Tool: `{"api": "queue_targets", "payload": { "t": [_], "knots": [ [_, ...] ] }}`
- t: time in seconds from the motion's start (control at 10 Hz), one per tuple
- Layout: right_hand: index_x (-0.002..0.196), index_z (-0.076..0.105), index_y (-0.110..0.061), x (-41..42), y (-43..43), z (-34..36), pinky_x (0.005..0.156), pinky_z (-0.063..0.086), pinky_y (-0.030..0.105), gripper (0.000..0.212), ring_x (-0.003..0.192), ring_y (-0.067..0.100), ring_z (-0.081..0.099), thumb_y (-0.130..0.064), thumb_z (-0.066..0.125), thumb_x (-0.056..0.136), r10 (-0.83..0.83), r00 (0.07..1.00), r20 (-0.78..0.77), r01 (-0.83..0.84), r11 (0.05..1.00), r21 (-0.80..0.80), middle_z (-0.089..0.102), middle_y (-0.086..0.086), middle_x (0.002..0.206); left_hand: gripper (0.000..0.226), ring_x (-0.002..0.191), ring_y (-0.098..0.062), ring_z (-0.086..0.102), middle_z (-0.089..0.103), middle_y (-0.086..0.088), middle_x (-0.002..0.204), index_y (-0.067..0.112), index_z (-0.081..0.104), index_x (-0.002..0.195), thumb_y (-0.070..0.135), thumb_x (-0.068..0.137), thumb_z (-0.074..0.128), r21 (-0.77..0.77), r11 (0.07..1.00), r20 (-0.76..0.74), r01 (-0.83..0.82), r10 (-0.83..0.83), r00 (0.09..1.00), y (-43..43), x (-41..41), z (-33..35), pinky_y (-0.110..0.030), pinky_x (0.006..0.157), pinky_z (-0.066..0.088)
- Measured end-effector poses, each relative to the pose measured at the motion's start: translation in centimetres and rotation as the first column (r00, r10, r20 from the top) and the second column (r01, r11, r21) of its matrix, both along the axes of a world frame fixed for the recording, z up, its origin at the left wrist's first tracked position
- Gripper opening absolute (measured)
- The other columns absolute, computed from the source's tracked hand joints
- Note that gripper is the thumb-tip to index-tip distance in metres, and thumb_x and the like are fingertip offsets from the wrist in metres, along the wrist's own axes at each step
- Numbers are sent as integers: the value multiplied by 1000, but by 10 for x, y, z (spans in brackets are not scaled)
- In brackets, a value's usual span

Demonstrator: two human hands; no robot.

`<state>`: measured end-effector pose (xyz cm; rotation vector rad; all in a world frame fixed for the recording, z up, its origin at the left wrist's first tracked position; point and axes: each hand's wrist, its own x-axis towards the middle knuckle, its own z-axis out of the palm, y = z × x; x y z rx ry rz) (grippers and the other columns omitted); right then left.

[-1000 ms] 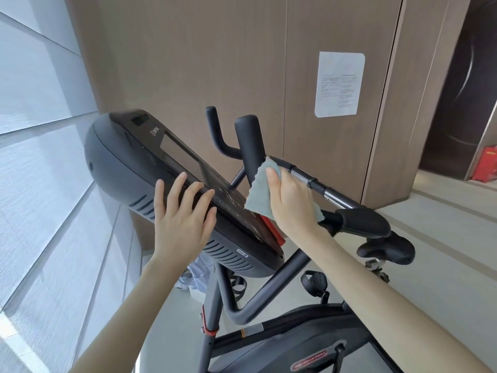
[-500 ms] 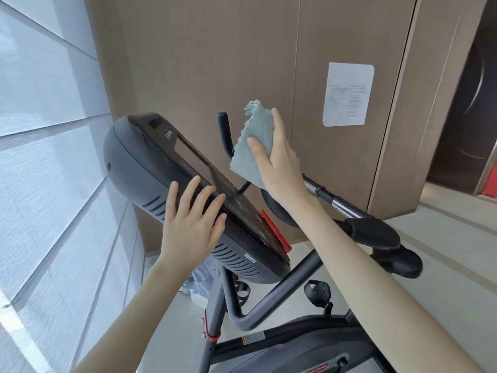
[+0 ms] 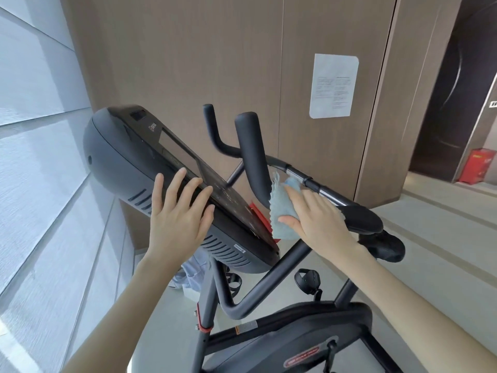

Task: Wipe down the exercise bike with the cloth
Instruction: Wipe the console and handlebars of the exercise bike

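A dark grey exercise bike (image 3: 242,300) fills the middle of the view, its black console (image 3: 126,154) tilted toward me. My left hand (image 3: 178,211) rests flat on the console's near edge with straight, spread fingers. My right hand (image 3: 316,219) grips a light blue cloth (image 3: 281,211) around the base of the upright handlebar grip (image 3: 251,149), where it meets the bar. The cloth hangs down beside a red tab on the console's right end.
A wooden panelled wall (image 3: 215,63) with a white paper notice (image 3: 333,86) stands behind the bike. A shaded window wall runs along the left. The saddle (image 3: 387,246) and a pedal (image 3: 308,282) lie to the right, and a red box (image 3: 477,169) sits far right on the pale floor.
My right hand has brought the cloth down from the top of the upright grip to its base. My left hand has stayed on the console.
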<state>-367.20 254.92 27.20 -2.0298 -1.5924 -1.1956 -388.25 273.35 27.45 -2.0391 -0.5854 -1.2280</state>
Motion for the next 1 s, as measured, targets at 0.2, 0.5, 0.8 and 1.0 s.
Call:
{"api": "queue_targets", "payload": {
  "t": [0.2,0.5,0.8,1.0],
  "knots": [
    [120,51,-4,-2,-2,11,72,40,26,56,95,26,59,-48,25,95,243,817,-522,-91,950,299,60,10,107,33,132,-32,36,59,-8,119,15,63,116,31,97,41,-9,1000,-35,-7,7,999,-1,-3,2,-53,116,10],
    [144,25,-12,-74,76,97,72,47,30,58,98,24,52,-43,36,97,347,873,-342,-139,851,507,47,13,120,34,132,-31,37,60,-7,120,14,64,117,31,97,41,-47,999,-60,-11,9,998,-7,-8,6,-52,116,12],
    [142,29,0,-66,60,34,56,53,28,72,67,18,55,-49,47,93,-84,990,-117,116,948,297,57,12,89,36,132,-33,37,60,-8,121,14,63,117,30,97,38,-26,1000,-58,11,-12,998,-5,-8,5,-53,116,11],
    [140,35,1,-26,24,-1,96,44,43,69,98,31,57,-46,47,91,-92,991,94,82,991,102,58,20,109,38,133,-34,36,58,-11,125,10,58,122,31,98,37,-70,997,-33,26,-28,999,-11,-6,5,-54,116,9]
  ]
}}
